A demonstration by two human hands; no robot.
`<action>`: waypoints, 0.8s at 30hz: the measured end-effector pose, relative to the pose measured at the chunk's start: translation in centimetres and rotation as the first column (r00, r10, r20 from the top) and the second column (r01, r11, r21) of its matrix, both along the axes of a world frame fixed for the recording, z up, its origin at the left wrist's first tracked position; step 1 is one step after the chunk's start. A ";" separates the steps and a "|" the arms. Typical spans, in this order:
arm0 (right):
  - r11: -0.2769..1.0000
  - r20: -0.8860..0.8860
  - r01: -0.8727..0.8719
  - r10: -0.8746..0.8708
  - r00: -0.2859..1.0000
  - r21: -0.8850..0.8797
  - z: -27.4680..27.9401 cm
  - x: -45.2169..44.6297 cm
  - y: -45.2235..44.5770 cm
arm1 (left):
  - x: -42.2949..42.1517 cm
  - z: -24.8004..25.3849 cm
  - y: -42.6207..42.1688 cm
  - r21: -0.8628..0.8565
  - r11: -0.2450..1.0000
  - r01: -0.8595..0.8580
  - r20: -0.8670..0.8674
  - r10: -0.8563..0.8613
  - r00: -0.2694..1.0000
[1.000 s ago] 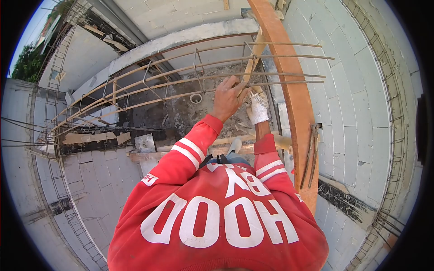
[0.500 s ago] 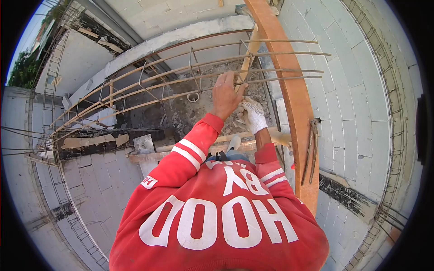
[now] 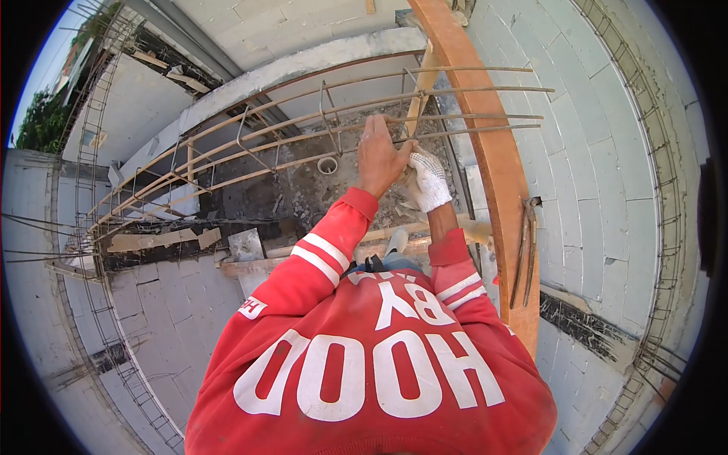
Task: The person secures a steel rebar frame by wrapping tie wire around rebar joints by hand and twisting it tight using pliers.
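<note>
A long rebar cage [image 3: 296, 121] with square stirrups reaches from the far left onto an orange-brown board [image 3: 485, 125]. Bare, my left hand [image 3: 381, 158] is closed on the lower bars near the cage's right end, its fingers over them and its thumb pointing right. My right hand [image 3: 427, 180], in a white dotted glove, is closed just below and right of it, close to the left thumb. Whatever the gloved fingers hold is too small to make out. Behind the bars, a light wooden strip [image 3: 418, 98] slants beside the board.
Below the cage lie a rubble-strewn floor and a round pipe opening [image 3: 327, 165]. Pliers-like metal tools [image 3: 525, 250] hang on the board's right side. Block walls [image 3: 584, 189] rise on both sides. Wooden planks [image 3: 258, 267] cross near my feet.
My left hand has shifted slightly left along the bars since the earliest frame. The gloved hand has turned and its fingers have drawn in near the left thumb. The view has tilted a little.
</note>
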State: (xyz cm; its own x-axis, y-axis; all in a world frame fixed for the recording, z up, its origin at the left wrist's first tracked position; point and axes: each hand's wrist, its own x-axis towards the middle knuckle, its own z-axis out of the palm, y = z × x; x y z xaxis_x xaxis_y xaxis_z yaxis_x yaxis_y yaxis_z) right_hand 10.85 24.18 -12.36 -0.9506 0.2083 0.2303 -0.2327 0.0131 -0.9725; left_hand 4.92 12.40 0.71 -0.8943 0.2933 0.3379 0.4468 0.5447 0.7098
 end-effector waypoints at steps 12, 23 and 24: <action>0.971 0.376 0.024 -0.114 0.920 0.238 11.2 2.2 1.1 | -0.2 0.0 0.5 -0.035 0.999 -0.012 0.197 0.019 0.980; 0.605 0.142 0.029 -0.232 0.962 0.795 13.5 -1.3 6.3 | 0.7 0.9 0.2 -0.056 0.997 -0.051 0.022 0.052 0.998; 0.621 0.122 0.033 -0.205 0.971 0.783 13.9 -2.0 6.3 | 0.7 0.8 0.1 -0.054 0.998 -0.040 0.003 0.040 0.999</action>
